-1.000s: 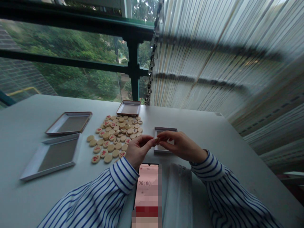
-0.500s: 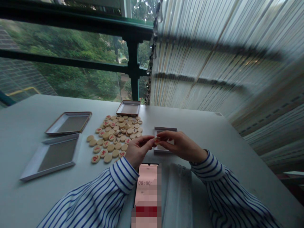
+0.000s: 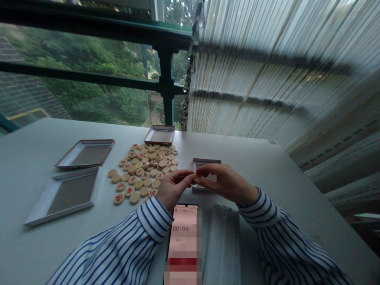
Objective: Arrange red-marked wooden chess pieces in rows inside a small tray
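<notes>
Between the fingertips of both hands is a round xiangqi piece (image 3: 196,177) with a red character on its face. My left hand (image 3: 173,188) pinches its left side with thumb and forefinger. Thumb and fingers of my right hand (image 3: 225,181) grip the piece from the right. Both hands hover over the near part of a small box tray (image 3: 207,160), which they partly hide. Left of my hands, many more xiangqi pieces (image 3: 138,185) lie loosely spread on the white table (image 3: 261,166), some showing red or black characters and others blank sides up.
Two shallow box parts, a lid (image 3: 105,156) and a white tray (image 3: 41,215), lie at the left. Another box part (image 3: 159,126) stands behind the pieces. A phone (image 3: 184,241) and a clear plastic sleeve (image 3: 224,249) lie in front of me. A string curtain (image 3: 252,79) hangs at the right.
The piece has turned slightly between my fingertips, and the fingers of my right hand have shifted a little. My arms have stayed in place.
</notes>
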Tool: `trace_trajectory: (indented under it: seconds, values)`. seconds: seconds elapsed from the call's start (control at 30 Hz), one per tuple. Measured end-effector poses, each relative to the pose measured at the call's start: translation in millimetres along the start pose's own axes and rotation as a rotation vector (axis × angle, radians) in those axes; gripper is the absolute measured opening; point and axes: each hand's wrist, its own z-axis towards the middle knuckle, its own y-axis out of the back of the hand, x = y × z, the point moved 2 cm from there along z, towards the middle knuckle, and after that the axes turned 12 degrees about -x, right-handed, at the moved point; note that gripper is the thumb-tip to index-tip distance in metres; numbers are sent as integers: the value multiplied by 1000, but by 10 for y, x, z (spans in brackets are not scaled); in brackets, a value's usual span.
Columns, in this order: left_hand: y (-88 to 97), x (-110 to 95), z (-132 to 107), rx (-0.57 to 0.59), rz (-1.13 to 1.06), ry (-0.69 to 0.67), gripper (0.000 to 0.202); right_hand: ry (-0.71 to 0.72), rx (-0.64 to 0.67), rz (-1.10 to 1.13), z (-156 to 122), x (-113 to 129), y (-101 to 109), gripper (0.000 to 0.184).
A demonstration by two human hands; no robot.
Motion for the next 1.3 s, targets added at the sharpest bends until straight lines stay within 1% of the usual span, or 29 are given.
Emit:
trace_trajectory:
  seconds: [0.2,0.3,0.4,0.5,0.6,0.67,0.83,0.97,1.13,1.3]
  values:
    - [-3,2,-2,7,14,16,24,18,1,-53,1,14,12,20]
    - [1,14,1,11,36,-7,24,23,4,-63,0,14,20,20]
    - [25,38,13,-20,120,-91,23,21,6,-73,-4,7,36,20]
    - [58,50,22,-56,266,-247,19,24,9,-88,-10,-6,54,20]
    - [68,33,15,-31,402,-406,17,19,10,-109,-12,-22,74,20]
    - [65,20,5,0,455,-467,18,10,15,-126,-11,-36,88,20]
    - [53,31,-7,86,591,-567,23,-4,33,-182,-12,-89,130,20]
    - [54,57,-2,126,675,-647,22,-16,50,-224,-22,-140,166,21]
    - [52,68,-3,152,710,-703,21,-28,86,-272,-34,-188,199,20]
    - [49,86,-4,166,722,-746,21,-15,130,-393,-43,-244,218,20]
